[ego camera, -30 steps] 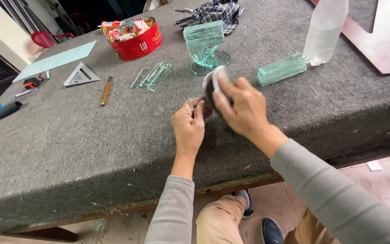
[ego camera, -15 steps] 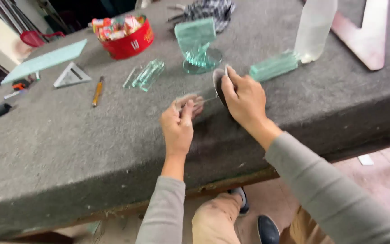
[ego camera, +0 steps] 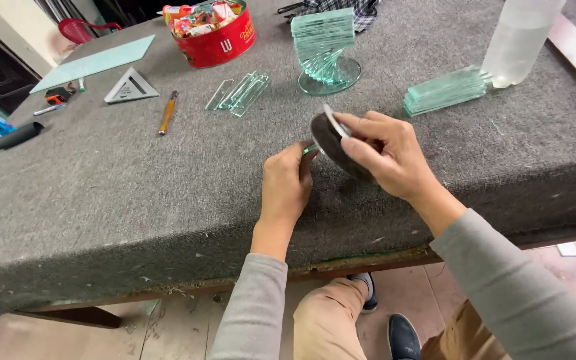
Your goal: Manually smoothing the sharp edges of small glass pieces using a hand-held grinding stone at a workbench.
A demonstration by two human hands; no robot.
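Our right hand (ego camera: 385, 150) covers most of the dark disc (ego camera: 333, 143), so we cannot tell its far face or how the grip closes behind it. Our left hand (ego camera: 287, 180) hides whatever small glass piece its fingertips pinch. The plastic bottle (ego camera: 520, 40) and the checked cloth (ego camera: 341, 5) are cut off by the top edge. The items in the red tin (ego camera: 220, 41) are too small to identify.

A grey felt-covered worktable (ego camera: 101, 220) stands on a pale tiled floor (ego camera: 168, 333).
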